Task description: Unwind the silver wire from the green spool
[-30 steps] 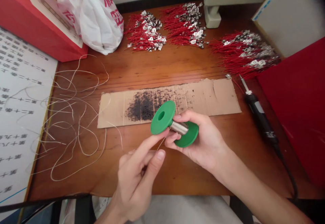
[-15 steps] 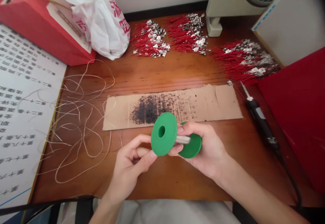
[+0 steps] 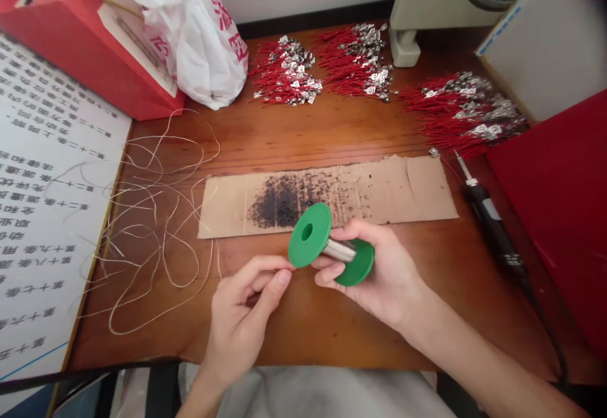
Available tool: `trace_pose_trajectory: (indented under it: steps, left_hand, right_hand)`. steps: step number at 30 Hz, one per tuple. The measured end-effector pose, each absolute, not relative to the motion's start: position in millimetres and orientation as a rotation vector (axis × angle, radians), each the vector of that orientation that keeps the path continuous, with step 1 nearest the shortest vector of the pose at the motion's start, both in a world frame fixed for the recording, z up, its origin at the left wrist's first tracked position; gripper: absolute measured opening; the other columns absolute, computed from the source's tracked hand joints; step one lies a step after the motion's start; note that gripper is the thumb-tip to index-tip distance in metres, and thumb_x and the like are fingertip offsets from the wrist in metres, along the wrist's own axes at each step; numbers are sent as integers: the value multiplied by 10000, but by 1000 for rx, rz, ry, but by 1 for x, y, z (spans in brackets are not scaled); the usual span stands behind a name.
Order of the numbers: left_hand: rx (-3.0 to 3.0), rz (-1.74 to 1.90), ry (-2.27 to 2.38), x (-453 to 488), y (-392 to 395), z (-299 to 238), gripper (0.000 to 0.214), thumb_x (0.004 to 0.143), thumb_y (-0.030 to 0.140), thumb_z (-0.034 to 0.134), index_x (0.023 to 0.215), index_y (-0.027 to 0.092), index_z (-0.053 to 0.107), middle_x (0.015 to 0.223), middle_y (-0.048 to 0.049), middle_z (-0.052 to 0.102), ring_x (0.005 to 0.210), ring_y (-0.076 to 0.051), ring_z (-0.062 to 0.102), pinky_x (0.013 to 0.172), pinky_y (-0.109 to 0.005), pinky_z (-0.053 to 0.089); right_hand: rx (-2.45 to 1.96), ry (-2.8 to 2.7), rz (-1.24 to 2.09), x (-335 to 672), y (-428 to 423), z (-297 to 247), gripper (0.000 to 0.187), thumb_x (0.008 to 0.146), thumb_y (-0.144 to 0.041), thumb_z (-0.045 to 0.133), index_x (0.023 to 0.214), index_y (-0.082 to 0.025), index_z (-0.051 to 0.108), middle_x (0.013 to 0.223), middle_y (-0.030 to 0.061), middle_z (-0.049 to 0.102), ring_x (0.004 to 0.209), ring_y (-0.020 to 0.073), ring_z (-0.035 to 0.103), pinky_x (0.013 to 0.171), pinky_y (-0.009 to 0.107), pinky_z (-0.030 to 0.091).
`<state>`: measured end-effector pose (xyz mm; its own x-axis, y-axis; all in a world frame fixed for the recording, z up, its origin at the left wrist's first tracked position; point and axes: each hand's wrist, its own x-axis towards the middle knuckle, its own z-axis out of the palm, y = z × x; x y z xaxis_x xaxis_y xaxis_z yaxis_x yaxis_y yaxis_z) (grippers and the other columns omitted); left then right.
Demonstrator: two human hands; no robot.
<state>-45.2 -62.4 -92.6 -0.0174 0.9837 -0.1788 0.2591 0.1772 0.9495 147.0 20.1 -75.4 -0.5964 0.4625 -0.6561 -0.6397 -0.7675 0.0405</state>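
My right hand [image 3: 386, 272] is wrapped round a green spool [image 3: 310, 234], its fingers on the silvery core between the two flanges. The spool is tilted, with one flange and its centre hole turned up to the left. My left hand [image 3: 244, 310] is closed in a pinch just left of that flange. A strand of thin solder wire [image 3: 219, 257] runs to the left hand's fingers; within the pinch itself it hardly shows. More of this wire lies in loose tangled loops on the table to the left. Behind the spool lies a cardboard strip [image 3: 227, 206] with dark scorch marks.
A soldering iron [image 3: 493, 228] lies on the right, its tip pointing away. Piles of red wires with metal tabs [image 3: 284, 76] sit along the back and right. A white plastic bag [image 3: 203, 45], a red box [image 3: 109, 57] and a beige heater-like device [image 3: 427, 0] stand behind.
The spool has turned and tilted a little in my right hand, baring more of the core. My left thumb has come off the flange's edge, and the pinch sits slightly apart from it.
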Motion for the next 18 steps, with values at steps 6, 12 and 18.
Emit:
trace_pose_trajectory:
  steps: [6,12,18]
  left_hand:
    - [1564,863,1441,-40,-70,-88,815,1029,184,564,1696,353,127,567,101,272,488,-74,249,486,-205,218]
    - [1558,719,1359,-46,-68,-90,674,1076,221,494,1679,374,235,602,71,212,529,-85,215,503,-237,182]
    - [1671,708,1382,-48,-65,-88,643,1073,221,506,1655,397,297,617,70,217,525,-76,228,526,-219,216]
  right_hand:
    - [-791,446,2362,149,23,-74,214,675,-98,692,746,-131,492,671,24,484,584,65,328,496,145,321]
    - [-803,444,2378,149,23,-76,237,669,-93,713,771,-129,502,698,22,497,598,64,336,499,142,329]
    - [-803,415,2335,147,21,-77,322,641,-82,775,759,-133,481,691,0,445,611,63,305,496,152,310]
